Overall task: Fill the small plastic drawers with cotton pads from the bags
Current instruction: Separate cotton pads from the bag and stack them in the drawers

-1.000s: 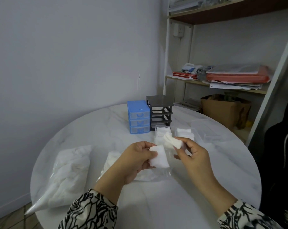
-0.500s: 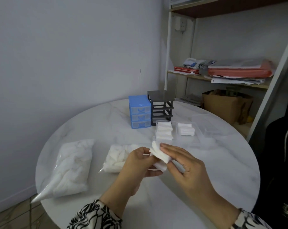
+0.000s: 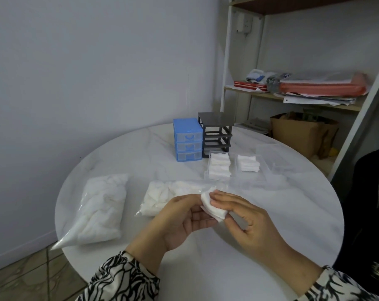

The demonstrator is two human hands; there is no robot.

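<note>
Between both hands I hold a small stack of white cotton pads (image 3: 212, 206) above the table's front half. My left hand (image 3: 184, 220) grips the stack from the left, and my right hand (image 3: 243, 216) pinches it from the right. Just behind lies an open clear bag of pads (image 3: 162, 193); a fuller bag (image 3: 101, 209) lies further left. Two clear drawers sit beyond: one (image 3: 219, 166) packed with pads, one (image 3: 248, 162) partly filled. A third clear drawer (image 3: 269, 151) stands at the right. At the back stand a blue drawer unit (image 3: 187, 140) and a black drawer frame (image 3: 215, 132) with no drawers in it.
The round white marble table (image 3: 271, 213) drops off to tiled floor at the left. A shelf rack with papers, red folders and a cardboard box (image 3: 301, 133) stands behind on the right. A dark bag or garment (image 3: 371, 203) hangs at the far right edge.
My hands have drawn back from over the clear drawers toward me and come together on the pads. The two filled drawers, hidden before, now show.
</note>
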